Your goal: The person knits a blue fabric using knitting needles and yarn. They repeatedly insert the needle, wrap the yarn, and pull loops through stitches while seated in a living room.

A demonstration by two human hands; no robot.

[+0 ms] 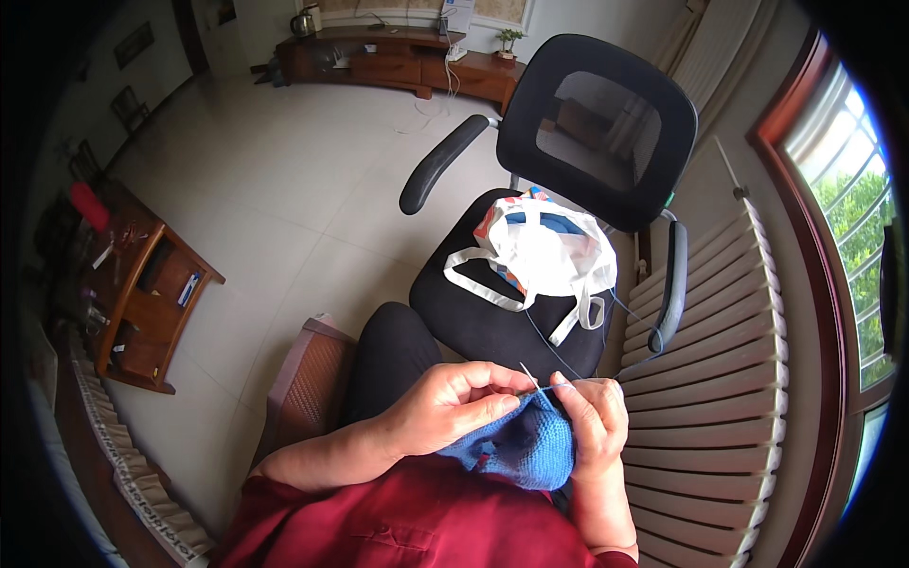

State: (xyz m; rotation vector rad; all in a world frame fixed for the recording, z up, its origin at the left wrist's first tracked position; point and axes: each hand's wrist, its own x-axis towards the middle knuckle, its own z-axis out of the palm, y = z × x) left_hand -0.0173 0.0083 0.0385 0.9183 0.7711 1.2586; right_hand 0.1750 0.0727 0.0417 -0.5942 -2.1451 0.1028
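Observation:
A piece of blue knitting [547, 447] hangs between my two hands, just above my lap. My left hand [461, 405] pinches its upper left edge, and a thin pale knitting needle [527, 374] sticks up beside those fingertips. On the other side, my right hand [596, 419] grips the upper right edge, with blue yarn passing by its thumb and index finger. From there, blue yarn [545, 341] runs over the seat to a white fabric bag [554, 255] on the black office chair [454, 298]. Blue material shows in the bag's opening. The far needle tip is hidden by my fingers.
A white radiator [703, 362] stands close on my right, below a barred window [852, 213]. The chair's armrest [667, 284] is near it. At the left is a wooden table [167, 298]. A long wooden cabinet [398, 67] with cables stands at the far wall.

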